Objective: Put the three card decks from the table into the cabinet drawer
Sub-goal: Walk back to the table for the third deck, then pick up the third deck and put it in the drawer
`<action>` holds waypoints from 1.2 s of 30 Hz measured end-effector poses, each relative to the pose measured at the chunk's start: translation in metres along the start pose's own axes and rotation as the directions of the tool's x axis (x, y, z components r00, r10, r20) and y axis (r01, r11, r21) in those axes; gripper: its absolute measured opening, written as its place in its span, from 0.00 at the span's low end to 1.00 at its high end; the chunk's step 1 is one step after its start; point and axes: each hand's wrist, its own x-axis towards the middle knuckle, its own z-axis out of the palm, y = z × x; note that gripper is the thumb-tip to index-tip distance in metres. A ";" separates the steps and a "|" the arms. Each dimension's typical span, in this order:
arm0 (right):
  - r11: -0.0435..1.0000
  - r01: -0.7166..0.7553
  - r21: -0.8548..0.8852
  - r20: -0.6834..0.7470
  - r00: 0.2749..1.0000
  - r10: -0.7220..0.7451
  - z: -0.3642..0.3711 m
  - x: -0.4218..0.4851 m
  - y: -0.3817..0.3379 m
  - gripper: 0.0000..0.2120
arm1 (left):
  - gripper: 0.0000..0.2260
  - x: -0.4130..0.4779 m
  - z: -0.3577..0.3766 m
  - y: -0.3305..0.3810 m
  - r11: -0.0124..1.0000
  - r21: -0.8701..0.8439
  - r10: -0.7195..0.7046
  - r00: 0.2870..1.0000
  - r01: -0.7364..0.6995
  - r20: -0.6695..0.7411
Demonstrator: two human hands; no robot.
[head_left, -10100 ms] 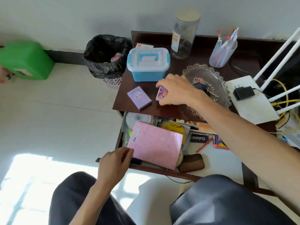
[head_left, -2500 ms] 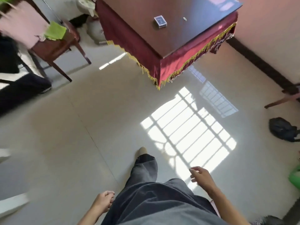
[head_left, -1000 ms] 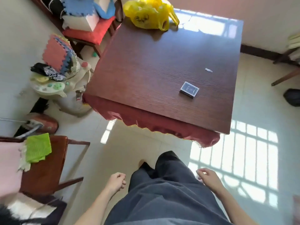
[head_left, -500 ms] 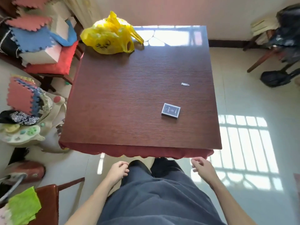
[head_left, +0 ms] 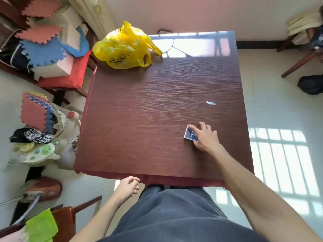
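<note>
One dark blue card deck (head_left: 189,135) lies flat on the brown wooden table (head_left: 148,110), right of the middle and toward the near edge. My right hand (head_left: 205,136) reaches over the table and lies on the deck's right side, fingers spread around it, thumb at its near edge. The deck still rests on the tabletop. My left hand (head_left: 127,187) hangs loosely curled below the table's near edge and holds nothing. The cabinet and its drawer are out of view.
A yellow plastic bag (head_left: 125,49) sits at the table's far left corner. A small white paper scrap (head_left: 210,103) lies beyond the deck. Chairs with foam mats (head_left: 45,55) and toys crowd the floor on the left. A wooden chair (head_left: 304,49) stands far right.
I have stepped up to the table. My right hand rose from beside my leg and reached onto the deck. The left hand stayed low by my side.
</note>
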 end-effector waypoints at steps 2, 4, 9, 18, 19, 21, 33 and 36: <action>0.999 0.022 -0.038 0.016 1.000 -0.022 0.002 0.009 -0.006 0.36 | 0.08 0.002 -0.007 0.000 1.000 -0.006 -0.018 1.000 0.018 -0.017; 0.999 0.035 -0.041 0.018 0.999 -0.034 0.005 0.012 -0.010 0.34 | 0.08 0.000 -0.012 -0.002 0.999 -0.002 -0.034 0.999 0.034 -0.029; 0.992 0.026 0.121 0.008 1.000 -0.028 0.007 0.004 -0.009 0.31 | 0.09 -0.005 -0.015 -0.014 0.998 0.011 -0.060 0.998 0.060 -0.027; 0.317 -0.216 0.923 0.080 0.917 0.391 0.059 -0.136 0.021 0.29 | 0.08 0.003 -0.022 -0.011 0.965 0.260 -0.044 0.988 0.005 0.145; 0.243 -0.239 0.940 0.112 0.890 0.441 0.073 -0.159 0.021 0.27 | 0.08 0.009 -0.025 -0.008 0.941 0.338 -0.033 0.986 -0.025 0.166; 0.089 -0.270 0.959 0.180 0.817 0.548 0.106 -0.207 0.015 0.22 | 0.09 0.020 -0.027 -0.001 0.869 0.488 -0.015 0.978 -0.089 0.206; -0.556 0.023 0.831 0.525 0.298 0.797 0.275 -0.455 -0.067 0.12 | 0.10 0.004 0.142 0.040 0.390 0.813 -0.015 0.879 -0.433 0.476; -0.606 0.101 0.789 0.571 0.242 0.785 0.301 -0.493 -0.065 0.13 | 0.10 -0.027 0.214 0.043 0.303 0.789 0.001 0.828 -0.535 0.561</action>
